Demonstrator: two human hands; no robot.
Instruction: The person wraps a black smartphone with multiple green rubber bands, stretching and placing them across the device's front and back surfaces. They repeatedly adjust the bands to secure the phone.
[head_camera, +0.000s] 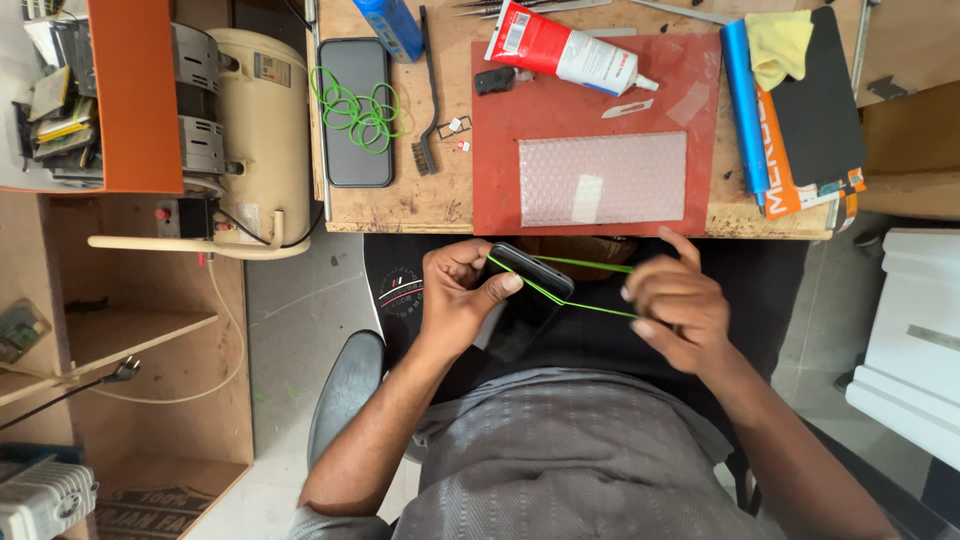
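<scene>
Near: my left hand (455, 295) clamps a black phone (530, 272) above my lap; my right hand (675, 300) pinches a green rubber band (590, 300) stretched from it, fingertips partly hidden. Farther: red mat (600, 100), bubble-wrap sheet (603, 178), second phone (355, 112), loose green bands (358, 112). Far-edge tools are cut off.

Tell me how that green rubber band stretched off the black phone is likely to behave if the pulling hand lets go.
The green rubber band looks taut between the black phone in the left hand and the right hand, so it would probably snap back. It is thin, so likely light and floppy once slack, like the loose green bands curled on the bench.
</scene>
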